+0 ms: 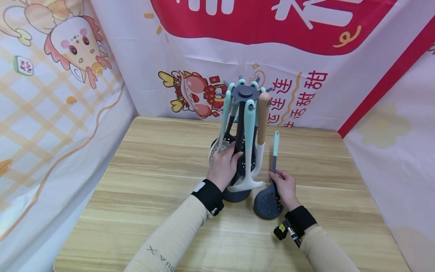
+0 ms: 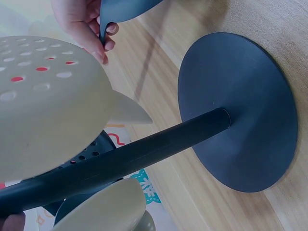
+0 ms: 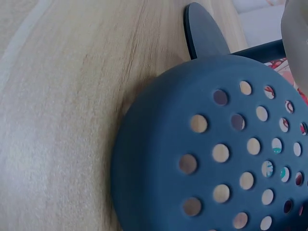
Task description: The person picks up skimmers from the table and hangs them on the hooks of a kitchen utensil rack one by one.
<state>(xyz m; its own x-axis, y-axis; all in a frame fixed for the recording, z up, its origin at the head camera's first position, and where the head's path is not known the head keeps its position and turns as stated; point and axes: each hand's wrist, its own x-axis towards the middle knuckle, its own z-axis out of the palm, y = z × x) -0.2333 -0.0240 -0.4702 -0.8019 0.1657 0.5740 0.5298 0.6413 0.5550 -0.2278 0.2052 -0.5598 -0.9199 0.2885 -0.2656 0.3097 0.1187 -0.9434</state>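
My left hand grips the dark central pole of an upright utensil stand. Mint-handled kitchen tools hang from the hooked top, among them a pale utensil with a mint handle in front. A wooden-handled utensil hangs on the right side. The round dark base shows whole in the left wrist view. To the right of the stand, my right hand pinches a dark slotted skimmer low on its handle. Its perforated head fills much of the right wrist view, close above the tabletop.
The stand is on a wood-grain table. Printed cloth walls surround the table at the back and both sides. A pale perforated utensil hangs close to the left wrist camera.
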